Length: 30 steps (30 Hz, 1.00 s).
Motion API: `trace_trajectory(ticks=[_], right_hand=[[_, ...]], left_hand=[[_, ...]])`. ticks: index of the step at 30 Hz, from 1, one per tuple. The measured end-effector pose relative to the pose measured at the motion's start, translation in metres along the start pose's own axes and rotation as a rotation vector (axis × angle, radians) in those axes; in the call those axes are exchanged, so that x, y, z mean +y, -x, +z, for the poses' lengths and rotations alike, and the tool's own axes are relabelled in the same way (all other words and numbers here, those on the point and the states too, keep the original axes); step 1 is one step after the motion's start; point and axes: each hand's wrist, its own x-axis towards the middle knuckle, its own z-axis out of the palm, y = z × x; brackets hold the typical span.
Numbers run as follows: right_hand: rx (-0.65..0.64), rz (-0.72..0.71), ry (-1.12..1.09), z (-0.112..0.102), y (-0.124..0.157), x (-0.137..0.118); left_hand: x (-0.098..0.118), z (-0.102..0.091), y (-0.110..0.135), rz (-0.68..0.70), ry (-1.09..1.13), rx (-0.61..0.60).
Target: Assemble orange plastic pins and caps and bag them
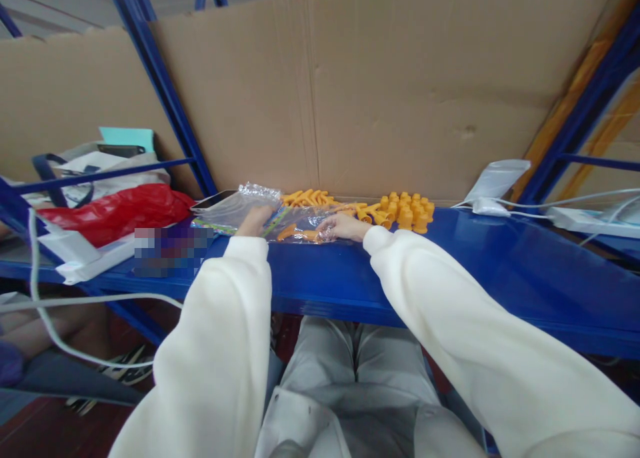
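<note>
My right hand [344,227] is closed on the right edge of a clear plastic bag [313,218], fingertips pinching the film. Curved orange plastic pieces [295,232] show through the bag, which lies near the front of the blue shelf. My left hand [256,221] is at a stack of clear plastic bags [227,208], left of that bag; its fingers are mostly hidden and too blurred to read. Behind the bag lies a row of orange branching pieces [310,198]. Orange funnel-shaped pieces [377,216] and several stacked orange cup-like pieces [407,211] are just right of my right hand.
The blue shelf [470,265] has a cardboard wall [400,91] behind and blue uprights [165,85]. On the left are a red bag [125,211], a cloth bag, a white power strip [100,261] and a cable. A white device [495,185] with cords stands at right.
</note>
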Motion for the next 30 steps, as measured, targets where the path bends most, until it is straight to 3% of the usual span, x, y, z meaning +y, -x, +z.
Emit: trace_trajectory(ticks=[3,9,14,18,30], right_hand=[[-0.04,0.0,0.008,-0.002,-0.004,0.0],[-0.033,0.002,-0.071,0.0,-0.011,-0.001],[-0.027,-0.048,-0.192,0.005,-0.01,0.001],[0.031,-0.003,-0.207,0.006,-0.01,0.001],[-0.067,-0.082,-0.228,0.01,-0.013,0.004]], left_hand=[[0.004,0.003,0.004,-0.173,0.112,-0.005],[0.012,0.0,0.012,-0.301,0.218,-0.05],[0.016,-0.004,0.021,-0.422,0.441,-0.118],[0.018,-0.006,0.025,-0.432,0.496,-0.148],[0.015,-0.005,0.017,-0.374,0.412,-0.156]])
